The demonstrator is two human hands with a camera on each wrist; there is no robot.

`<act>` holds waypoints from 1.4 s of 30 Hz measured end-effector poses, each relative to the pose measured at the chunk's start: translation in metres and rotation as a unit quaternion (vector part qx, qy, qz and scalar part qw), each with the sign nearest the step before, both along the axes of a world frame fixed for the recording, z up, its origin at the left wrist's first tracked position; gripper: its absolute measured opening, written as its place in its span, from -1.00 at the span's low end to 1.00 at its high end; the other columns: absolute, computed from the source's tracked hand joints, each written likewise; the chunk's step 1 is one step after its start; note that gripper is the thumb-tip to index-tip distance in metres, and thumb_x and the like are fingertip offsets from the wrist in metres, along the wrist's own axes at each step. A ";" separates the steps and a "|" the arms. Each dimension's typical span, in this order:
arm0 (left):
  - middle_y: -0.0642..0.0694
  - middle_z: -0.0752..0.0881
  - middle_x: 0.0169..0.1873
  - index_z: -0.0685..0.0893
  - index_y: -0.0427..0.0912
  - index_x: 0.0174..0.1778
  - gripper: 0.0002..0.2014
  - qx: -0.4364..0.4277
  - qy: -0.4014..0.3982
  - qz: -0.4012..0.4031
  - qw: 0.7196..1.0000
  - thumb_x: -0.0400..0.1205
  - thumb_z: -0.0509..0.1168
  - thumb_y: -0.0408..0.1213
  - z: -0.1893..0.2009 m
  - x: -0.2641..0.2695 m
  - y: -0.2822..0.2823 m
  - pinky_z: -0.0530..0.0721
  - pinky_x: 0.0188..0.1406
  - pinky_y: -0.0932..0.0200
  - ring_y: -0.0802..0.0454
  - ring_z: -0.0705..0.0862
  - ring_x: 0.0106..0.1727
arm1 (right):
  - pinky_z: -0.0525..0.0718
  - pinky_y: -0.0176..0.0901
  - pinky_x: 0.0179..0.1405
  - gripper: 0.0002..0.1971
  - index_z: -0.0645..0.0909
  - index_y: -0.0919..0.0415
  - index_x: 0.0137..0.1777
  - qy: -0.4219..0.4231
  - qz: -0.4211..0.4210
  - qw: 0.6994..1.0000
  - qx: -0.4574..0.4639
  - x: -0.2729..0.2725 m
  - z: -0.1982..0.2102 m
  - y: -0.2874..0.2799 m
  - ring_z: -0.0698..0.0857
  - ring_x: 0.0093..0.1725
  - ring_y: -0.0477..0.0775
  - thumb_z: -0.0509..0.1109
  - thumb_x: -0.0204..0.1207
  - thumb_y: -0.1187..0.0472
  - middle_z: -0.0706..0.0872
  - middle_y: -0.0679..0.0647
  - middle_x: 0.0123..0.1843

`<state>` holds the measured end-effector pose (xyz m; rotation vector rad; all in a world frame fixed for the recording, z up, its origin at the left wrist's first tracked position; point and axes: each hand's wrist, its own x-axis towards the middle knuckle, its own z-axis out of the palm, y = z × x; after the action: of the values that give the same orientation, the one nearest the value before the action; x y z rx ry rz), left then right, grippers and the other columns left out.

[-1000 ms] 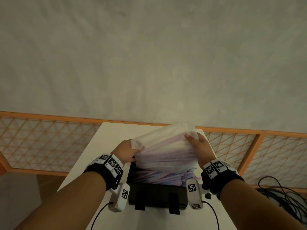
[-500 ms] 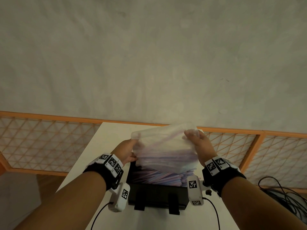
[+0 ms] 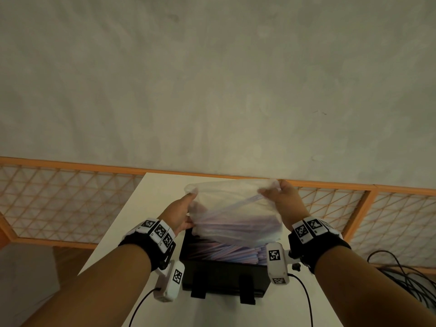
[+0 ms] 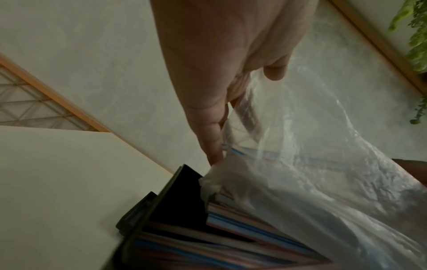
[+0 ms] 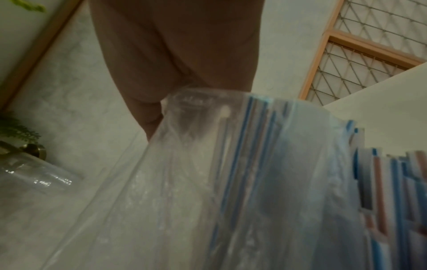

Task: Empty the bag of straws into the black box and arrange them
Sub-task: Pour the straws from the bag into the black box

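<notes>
Both hands, left hand and right hand, are pinching the upended bag over the black box, fingers curled into plastic; the straws are heaping toward 3 o'clock and risk spilling onto the table.

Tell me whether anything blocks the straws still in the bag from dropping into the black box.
Nothing separate does. The bag, held upended by the left hand and right hand, opens straight onto the black box. Only the heap of straws already piled in the box lies beneath its mouth.
</notes>
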<state>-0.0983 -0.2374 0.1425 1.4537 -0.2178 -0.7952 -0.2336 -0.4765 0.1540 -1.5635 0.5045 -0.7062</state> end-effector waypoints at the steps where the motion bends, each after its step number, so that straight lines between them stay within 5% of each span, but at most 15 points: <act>1: -0.20 0.71 0.15 0.64 -0.19 0.19 -0.65 -0.001 -0.009 0.000 1.000 0.63 0.25 -0.02 0.002 -0.001 0.000 0.67 0.26 -0.16 -0.24 0.72 0.15 | 0.55 0.00 -0.05 -0.77 0.56 0.24 -0.13 0.010 -0.011 1.000 -0.023 0.001 0.001 0.001 0.60 -0.18 0.07 0.59 0.37 0.27 0.66 0.08 -0.24; 4: -0.26 0.67 0.01 0.71 -0.18 -0.01 -0.69 0.004 -0.059 -0.034 0.998 0.37 0.22 -0.41 0.005 -0.006 0.003 0.66 0.21 -0.16 -0.21 0.66 0.05 | 0.56 -0.05 -0.16 -0.74 0.65 0.39 -0.04 0.016 -0.018 0.999 -0.049 -0.001 0.008 0.006 0.62 -0.21 0.10 0.49 0.50 0.14 0.80 0.00 -0.27; 8: -0.20 0.74 -0.14 0.78 -0.05 -0.15 -0.77 0.044 -0.139 -0.079 0.986 0.37 0.37 -0.43 0.004 -0.008 0.006 0.68 0.14 -0.10 -0.15 0.70 0.00 | 0.47 -0.14 -0.34 -0.72 0.63 0.39 -0.07 -0.002 -0.017 0.999 -0.034 -0.003 0.014 0.011 0.51 -0.28 0.10 0.39 0.59 0.10 0.81 -0.07 -0.41; 10: -0.34 0.78 -0.03 0.76 -0.14 -0.11 -0.82 0.087 -0.190 -0.066 0.976 0.40 0.51 -0.28 -0.002 -0.004 0.009 0.70 0.23 -0.23 -0.30 0.74 0.10 | 0.50 -0.09 -0.22 -0.75 0.64 0.25 -0.12 -0.004 -0.014 0.999 -0.032 -0.003 0.015 0.012 0.55 -0.25 0.09 0.43 0.54 0.04 0.82 -0.06 -0.37; 12: -0.48 0.75 0.01 0.73 -0.32 -0.10 -0.66 0.113 -0.212 -0.059 0.969 0.34 0.57 -0.17 -0.009 0.001 0.010 0.68 0.21 -0.35 -0.43 0.72 0.14 | 0.58 0.02 -0.06 -0.69 0.67 0.20 -0.12 -0.012 0.007 1.000 -0.013 -0.002 0.013 0.011 0.66 -0.16 0.11 0.55 0.35 -0.05 0.83 0.00 -0.25; 14: -0.40 0.75 -0.05 0.71 -0.25 -0.18 -0.86 0.118 -0.221 -0.045 0.967 0.45 0.53 -0.32 -0.010 0.000 0.010 0.68 0.21 -0.35 -0.43 0.71 0.15 | 0.66 0.17 0.18 -0.50 0.70 0.20 0.01 0.021 0.045 0.999 0.004 -0.001 0.009 0.006 0.76 0.04 0.20 0.68 0.14 -0.04 0.83 0.12 -0.01; 16: -0.31 0.73 -0.08 0.69 -0.16 -0.23 -0.91 0.129 -0.233 -0.038 0.963 0.51 0.47 -0.40 -0.011 0.003 0.009 0.68 0.22 -0.33 -0.39 0.71 0.15 | 0.64 0.22 0.29 -0.55 0.76 0.19 0.00 0.093 0.074 0.993 -0.028 -0.003 0.003 0.001 0.77 0.12 0.26 0.72 0.13 0.06 0.83 0.18 0.05; 18: -0.34 0.74 -0.07 0.69 -0.24 -0.19 -0.90 0.155 -0.277 -0.064 0.946 0.50 0.47 -0.32 -0.012 0.005 0.008 0.70 0.18 -0.31 -0.38 0.72 0.11 | 0.64 0.09 0.21 -0.86 0.77 0.16 -0.24 0.150 0.060 0.982 -0.101 -0.005 0.000 -0.002 0.77 0.01 0.20 0.66 0.28 0.18 0.83 0.13 -0.09; 22: -0.05 0.66 -0.28 0.58 -0.07 -0.32 -0.83 0.239 -0.362 -0.094 0.896 0.50 0.41 -0.37 -0.010 0.008 0.005 0.69 -0.05 -0.03 -0.20 0.68 -0.10 | 0.50 -0.06 -0.14 -0.66 0.53 0.21 -0.42 0.157 0.008 0.979 -0.133 -0.007 0.006 0.005 0.58 -0.28 0.10 0.57 0.40 0.07 0.62 0.12 -0.34; 25: -0.10 0.67 -0.23 0.61 -0.14 -0.24 -0.85 0.273 -0.343 -0.083 0.895 0.52 0.26 -0.49 -0.010 0.010 0.004 0.78 -0.07 -0.07 -0.21 0.71 -0.11 | 0.53 -0.02 -0.11 -0.66 0.54 0.20 -0.44 0.129 0.003 0.988 -0.085 -0.006 0.008 0.006 0.60 -0.30 0.11 0.58 0.40 0.08 0.64 0.07 -0.41; 30: -0.33 0.66 -0.18 0.62 -0.38 -0.04 -0.86 0.240 -0.219 -0.121 0.938 0.54 0.22 -0.55 -0.012 0.008 0.006 0.77 0.08 -0.22 -0.29 0.72 -0.19 | 0.56 0.02 -0.07 -0.83 0.68 0.17 -0.37 0.097 -0.002 0.994 -0.043 -0.007 0.007 0.006 0.64 -0.30 0.06 0.55 0.42 0.24 0.68 0.07 -0.37; 33: -0.28 0.65 -0.18 0.58 -0.36 -0.04 -0.87 0.217 -0.222 -0.130 0.942 0.53 0.28 -0.59 -0.015 0.008 0.006 0.83 -0.18 0.09 -0.10 0.69 -0.22 | 0.63 0.10 0.04 -0.84 0.67 0.13 -0.40 0.138 0.007 0.987 -0.085 -0.008 0.011 0.008 0.69 -0.20 0.15 0.60 0.32 0.23 0.74 0.10 -0.29; 37: -0.04 0.59 -0.23 0.50 -0.08 -0.23 -0.76 0.273 -0.322 -0.148 0.894 0.50 0.42 -0.45 -0.015 0.011 0.008 0.68 -0.57 0.36 0.08 0.63 -0.30 | 0.63 0.05 0.03 -0.78 0.67 0.13 -0.44 0.209 0.029 0.970 -0.117 -0.003 0.015 0.010 0.72 -0.13 0.19 0.69 0.11 0.29 0.75 0.11 -0.27; 42: -0.08 0.60 -0.36 0.55 -0.16 -0.33 -0.74 0.221 -0.270 -0.120 0.929 0.59 0.25 -0.58 -0.014 0.010 0.004 0.62 -0.63 0.43 0.09 0.59 -0.37 | 0.62 -0.06 0.07 -0.78 0.71 0.19 -0.37 0.321 0.068 0.903 -0.276 0.001 0.021 0.010 0.74 -0.05 0.15 0.70 0.20 0.13 0.79 0.15 -0.19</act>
<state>-0.0884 -0.2336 0.1286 2.0913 -0.6797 -0.6422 -0.2327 -0.4670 0.1754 -2.3632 0.7023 -0.2025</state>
